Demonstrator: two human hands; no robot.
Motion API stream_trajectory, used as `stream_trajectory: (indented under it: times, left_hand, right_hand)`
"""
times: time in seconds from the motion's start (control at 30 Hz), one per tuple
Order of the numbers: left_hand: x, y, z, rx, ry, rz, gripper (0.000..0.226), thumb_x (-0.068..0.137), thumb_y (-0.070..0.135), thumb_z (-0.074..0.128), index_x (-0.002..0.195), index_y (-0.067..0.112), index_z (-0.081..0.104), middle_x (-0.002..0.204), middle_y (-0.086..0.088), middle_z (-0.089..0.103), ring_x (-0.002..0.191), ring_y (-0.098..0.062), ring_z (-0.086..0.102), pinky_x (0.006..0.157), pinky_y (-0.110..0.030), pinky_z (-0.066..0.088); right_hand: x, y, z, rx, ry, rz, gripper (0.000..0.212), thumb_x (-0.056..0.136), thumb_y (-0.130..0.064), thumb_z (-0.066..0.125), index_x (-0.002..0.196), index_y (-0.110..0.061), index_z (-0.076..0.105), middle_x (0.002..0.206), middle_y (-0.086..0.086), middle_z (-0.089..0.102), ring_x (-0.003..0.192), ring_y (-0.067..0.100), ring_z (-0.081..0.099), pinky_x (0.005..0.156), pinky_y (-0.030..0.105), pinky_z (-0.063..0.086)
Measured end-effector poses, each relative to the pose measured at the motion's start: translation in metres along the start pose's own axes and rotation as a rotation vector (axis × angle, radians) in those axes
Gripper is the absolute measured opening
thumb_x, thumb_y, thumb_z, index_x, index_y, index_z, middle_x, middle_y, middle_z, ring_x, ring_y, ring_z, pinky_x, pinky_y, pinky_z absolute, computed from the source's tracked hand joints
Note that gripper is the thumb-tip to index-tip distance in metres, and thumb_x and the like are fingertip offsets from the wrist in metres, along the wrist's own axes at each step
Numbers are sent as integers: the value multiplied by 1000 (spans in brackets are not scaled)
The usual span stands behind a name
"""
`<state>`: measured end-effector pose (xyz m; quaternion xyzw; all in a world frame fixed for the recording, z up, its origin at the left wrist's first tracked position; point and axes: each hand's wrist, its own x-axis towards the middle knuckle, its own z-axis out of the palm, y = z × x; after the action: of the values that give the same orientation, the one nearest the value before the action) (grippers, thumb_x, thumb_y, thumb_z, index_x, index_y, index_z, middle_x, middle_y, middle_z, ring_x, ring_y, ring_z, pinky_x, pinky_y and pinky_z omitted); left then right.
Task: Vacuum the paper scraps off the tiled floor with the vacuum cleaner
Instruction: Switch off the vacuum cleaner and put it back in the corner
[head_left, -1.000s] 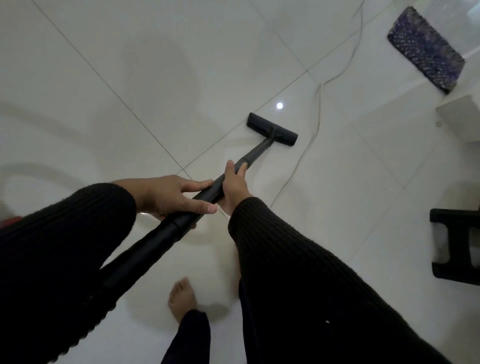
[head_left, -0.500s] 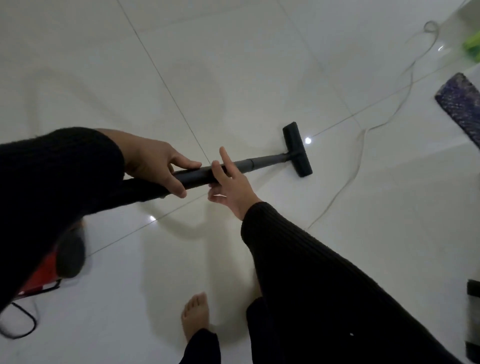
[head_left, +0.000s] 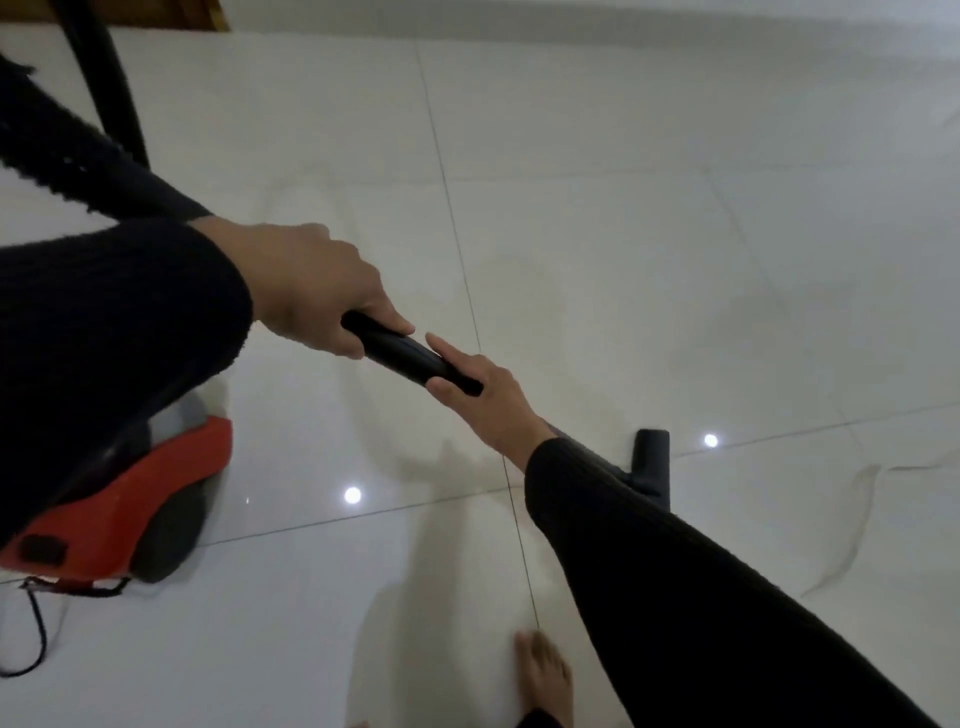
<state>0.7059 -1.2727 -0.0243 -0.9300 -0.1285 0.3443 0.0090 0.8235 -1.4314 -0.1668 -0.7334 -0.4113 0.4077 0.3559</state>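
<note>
Black plastic makes up the vacuum wand (head_left: 410, 358), which runs slantwise from the upper left down toward the lower right across the glossy white tiled floor (head_left: 649, 234). The left hand (head_left: 311, 286) wraps around the upper end of the wand, its grip closed with the fingers curled over the tube and the thumb under it. The right hand (head_left: 483, 395) takes the wand just below, close to the left hand but not touching it; its grip is looser, the fingers laid along the top of the tube and the thumb pressed against its underside. Both arms wear dark knitted sleeves, and the right sleeve (head_left: 675, 587) hides the lower stretch of the wand. Past that sleeve the black floor head (head_left: 652, 460) rests on a tile near a grout line, with a small bright light reflection just to its right. The red and grey vacuum body (head_left: 140, 499) sits on the floor toward the left edge of the view, partly under the left sleeve (head_left: 104, 343), with a thin dark cord (head_left: 36, 623) trailing beneath it. A ribbed black hose (head_left: 57, 156) passes behind the left arm. A bare foot (head_left: 545, 675) stands on the tile at the bottom edge. No paper scraps can be made out on the tiles in view.
</note>
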Motion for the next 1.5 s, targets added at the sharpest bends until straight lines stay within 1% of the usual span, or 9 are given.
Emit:
stream_trajectory:
  times: [0.17, 0.27, 0.4, 0.53, 0.7, 0.9, 1.13, 1.33, 1.5]
  left_hand:
    - [-1, 4, 23, 318, 593, -253, 42, 89, 47, 52, 131, 44, 50, 124, 14, 60, 123, -15, 50, 109, -60, 15]
    - [0, 18, 37, 0, 1103, -500, 46, 80, 35, 68, 125, 34, 59, 151, -4, 27, 137, -27, 20, 105, -71, 14]
    - [14, 26, 40, -620, 1346, -623, 66, 89, 22, 62, 142, 46, 32, 159, -10, 9, 141, -27, 20, 113, -52, 25]
    - [13, 12, 35, -1261, 1292, -326, 80, 94, 5, 54, 140, 57, 13, 147, 7, 45, 110, 18, 52, 99, -2, 35]
    - [-2, -13, 41, -1326, 1247, -306, 80, 95, -1, 49, 143, 53, 14, 148, 10, 43, 126, 2, 50, 107, -26, 41]
    - [-44, -53, 45, -1331, 1268, -351, 80, 95, -5, 46, 149, 42, 11, 150, 12, 37, 128, 0, 49, 104, -22, 43]
    - [-87, -141, 80, -1299, 1259, -332, 78, 95, -4, 47, 149, 41, 12, 154, 7, 34, 128, -5, 50, 103, -29, 47]
    - [-99, -208, 115, -1271, 1176, -249, 78, 96, -2, 48, 148, 44, 13, 155, 4, 32, 129, 0, 44, 101, -16, 43]
    - [-96, -239, 145, -1273, 1129, -164, 75, 97, 1, 47, 143, 51, 14, 153, 3, 36, 123, 6, 42, 91, -5, 44]
  right_hand:
    - [26, -6, -6, 105, 37, -176, 52, 99, -27, 56, 144, -45, 40, 129, 13, 59, 109, 15, 56, 92, 13, 39]
    - [34, -18, -11, 161, 59, -283, 57, 100, -16, 53, 149, -38, 34, 140, 8, 56, 107, -1, 55, 89, 3, 37]
    - [43, -37, -10, 201, 21, -391, 62, 101, -7, 50, 151, -33, 27, 127, -17, 56, 109, -21, 51, 94, 0, 33]
    - [54, -51, -2, 165, 3, -489, 67, 99, -6, 51, 142, -50, 25, 141, 15, 53, 118, 14, 54, 100, 17, 42]
    - [69, -74, 12, 73, -109, -563, 75, 94, -17, 53, 137, -70, 22, 137, 25, 49, 99, 35, 58, 98, 50, 51]
    - [81, -124, 45, -10, -138, -646, 79, 93, -17, 58, 146, -56, 14, 117, 23, 59, 99, 33, 57, 95, 45, 50]
    - [112, -184, 117, -49, -62, -684, 84, 93, -13, 63, 147, -43, 7, 95, 12, 54, 78, 13, 50, 78, 8, 41]
    - [142, -206, 176, -42, -31, -634, 84, 88, -17, 66, 143, -58, 17, 110, 16, 57, 94, 25, 56, 88, 25, 51]
    - [162, -214, 211, -22, 50, -635, 75, 87, -13, 71, 140, -50, 33, 97, -4, 52, 84, 0, 52, 79, 9, 45]
